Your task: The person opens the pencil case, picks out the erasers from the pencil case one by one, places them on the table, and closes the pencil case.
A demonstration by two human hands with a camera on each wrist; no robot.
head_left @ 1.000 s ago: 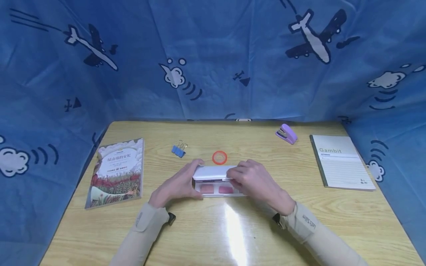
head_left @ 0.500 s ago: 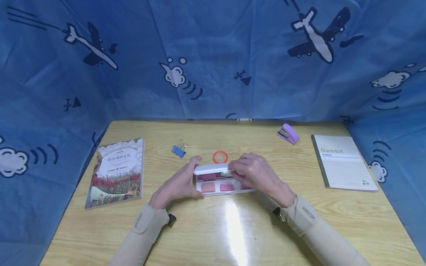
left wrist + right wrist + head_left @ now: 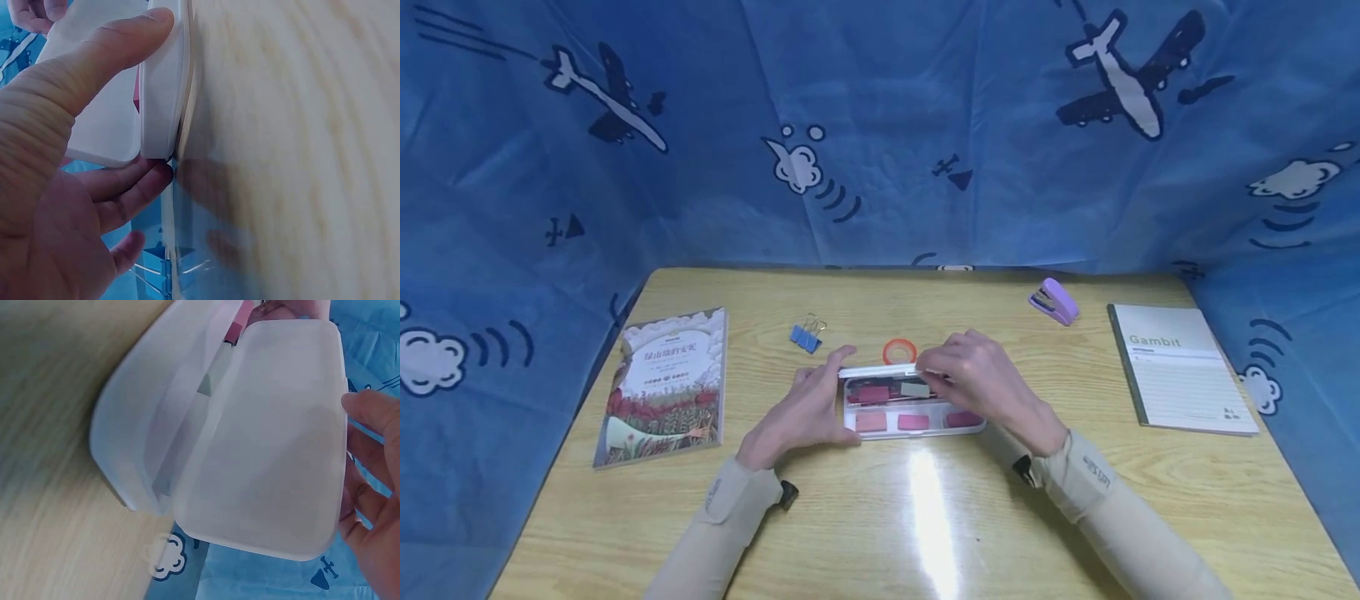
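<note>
A white pencil case [image 3: 891,434] lies on the table with its lid [image 3: 269,437] raised. Pink blocks [image 3: 913,422] sit along its front part, and a dark red block [image 3: 873,394] and a grey-green one [image 3: 915,389] lie behind them. My left hand [image 3: 797,417] grips the left end of the case, its thumb [image 3: 134,37] on the front wall and fingers at the back. With its fingertips my right hand [image 3: 988,383] pinches the lid's edge near the right end, hiding part of the case.
Behind the case lies a red tape roll [image 3: 898,352], with blue binder clips [image 3: 806,337] to its left. A purple stapler [image 3: 1055,301] stands at the back right. A book [image 3: 662,387] lies left, a notebook [image 3: 1183,367] right.
The lid has swung up and back, drawn by my right hand, and more of the inside shows. My left hand has kept its grip at the left end.
</note>
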